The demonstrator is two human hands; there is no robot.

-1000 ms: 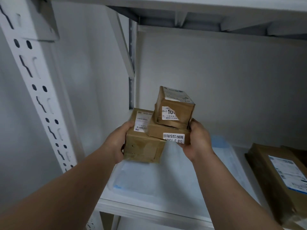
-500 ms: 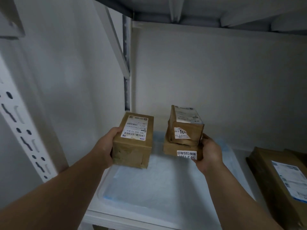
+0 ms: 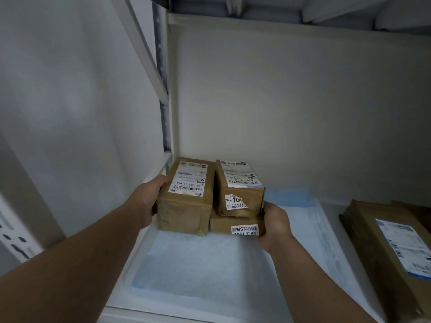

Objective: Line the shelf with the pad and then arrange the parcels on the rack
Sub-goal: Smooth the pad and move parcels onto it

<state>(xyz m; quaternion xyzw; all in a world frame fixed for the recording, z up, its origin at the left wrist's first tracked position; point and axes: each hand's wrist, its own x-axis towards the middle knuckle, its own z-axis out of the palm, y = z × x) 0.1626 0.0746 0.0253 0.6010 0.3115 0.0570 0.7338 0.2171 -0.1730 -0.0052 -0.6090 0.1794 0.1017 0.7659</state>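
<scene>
the back left corner of the shelf (image 3: 130,297) is filled by three parcels: a tall box (image 3: 186,206) against the left wall, a stacked pair (image 3: 240,206) touching it on the right. the pad (image 3: 205,264) lies bare in front of them. a large flat parcel (image 3: 391,248) blocks the right side, with an open lane of pad between it and the pair. the upper shelf (image 3: 303,10) sits well above the parcel tops.

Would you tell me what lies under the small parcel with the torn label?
The small parcel sits on a flatter parcel held by the right hand. Beneath that lies the pad; whether they touch is hidden.
</scene>
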